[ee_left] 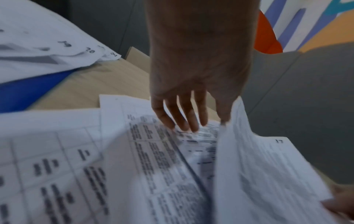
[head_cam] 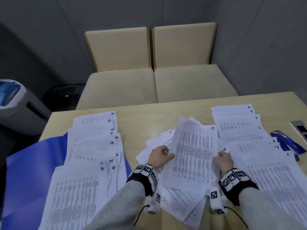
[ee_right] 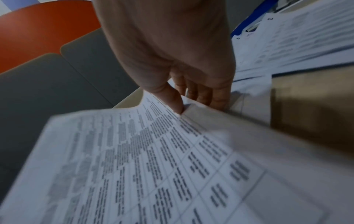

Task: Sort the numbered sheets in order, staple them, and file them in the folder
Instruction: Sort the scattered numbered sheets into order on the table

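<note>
One printed sheet is held up over the loose middle pile, above the sheet marked 17. My left hand has its left edge between thumb and forefinger; the other fingers lie straight on the pile beneath. My right hand pinches the sheet's right edge, thumb on top, fingers under. A row of sheets marked 12 to 24 lies fanned on the blue folder at the left. Another fanned row, marked 2 to 10, lies at the right, with the blue stapler beyond it.
Two beige chairs stand against the table's far edge. A grey machine sits off the table's left corner. A metal socket plate is set into the tabletop at the far right. Bare wood shows between the paper rows.
</note>
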`<state>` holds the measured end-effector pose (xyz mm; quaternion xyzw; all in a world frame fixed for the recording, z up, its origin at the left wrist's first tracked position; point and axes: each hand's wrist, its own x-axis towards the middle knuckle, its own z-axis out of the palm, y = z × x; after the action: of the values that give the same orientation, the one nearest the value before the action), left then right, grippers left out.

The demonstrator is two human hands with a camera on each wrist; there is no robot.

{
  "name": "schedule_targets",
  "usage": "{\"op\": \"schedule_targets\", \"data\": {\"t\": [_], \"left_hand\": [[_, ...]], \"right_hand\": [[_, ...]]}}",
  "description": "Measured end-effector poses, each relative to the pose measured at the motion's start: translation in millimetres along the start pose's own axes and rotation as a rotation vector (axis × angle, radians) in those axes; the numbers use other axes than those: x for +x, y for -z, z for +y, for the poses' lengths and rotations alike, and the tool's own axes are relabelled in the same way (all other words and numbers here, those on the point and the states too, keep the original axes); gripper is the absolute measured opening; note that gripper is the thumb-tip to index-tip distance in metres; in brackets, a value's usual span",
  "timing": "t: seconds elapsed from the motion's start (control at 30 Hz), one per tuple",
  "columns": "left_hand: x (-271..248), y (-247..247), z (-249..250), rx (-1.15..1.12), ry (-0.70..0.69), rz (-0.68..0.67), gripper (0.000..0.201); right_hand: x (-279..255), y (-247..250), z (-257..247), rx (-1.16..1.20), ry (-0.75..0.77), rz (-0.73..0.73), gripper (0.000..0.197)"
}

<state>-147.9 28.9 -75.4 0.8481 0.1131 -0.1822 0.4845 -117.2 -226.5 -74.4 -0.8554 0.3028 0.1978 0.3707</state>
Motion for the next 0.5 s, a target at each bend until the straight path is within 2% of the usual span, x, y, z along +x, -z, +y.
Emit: {"op": "schedule_targets", "data": {"t": [0.07, 0.13, 0.27, 0.4, 0.5], "left_hand": [[5.7, 6.8, -9.8, 0.171, -0.003, 0.188, 0.027], [10.0, 14.7, -21.3, 0.377, 0.013, 0.265, 0.038], [13.4, 17.3, -32.0, 0.672, 0.087, 0.177, 0.072], [19.5, 9.7, -29.0, 0.732, 0.145, 0.194, 0.08], [26.3, 12.5, -20.9, 0.703, 0.207, 0.185, 0.081]], "right_hand": [[8.3, 8.9, 7.5, -0.07, -0.006, -0.028, 0.028], [14.3, 18.5, 15.0, -0.149, -0.028, -0.062, 0.044], [18.5, 37.5, 24.1, -0.324, -0.047, -0.1, 0.047], [20.1, 47.9, 28.2, -0.432, -0.029, -0.151, 0.052], [20.2, 49.2, 29.6, -0.466, 0.005, -0.199, 0.044]]}}
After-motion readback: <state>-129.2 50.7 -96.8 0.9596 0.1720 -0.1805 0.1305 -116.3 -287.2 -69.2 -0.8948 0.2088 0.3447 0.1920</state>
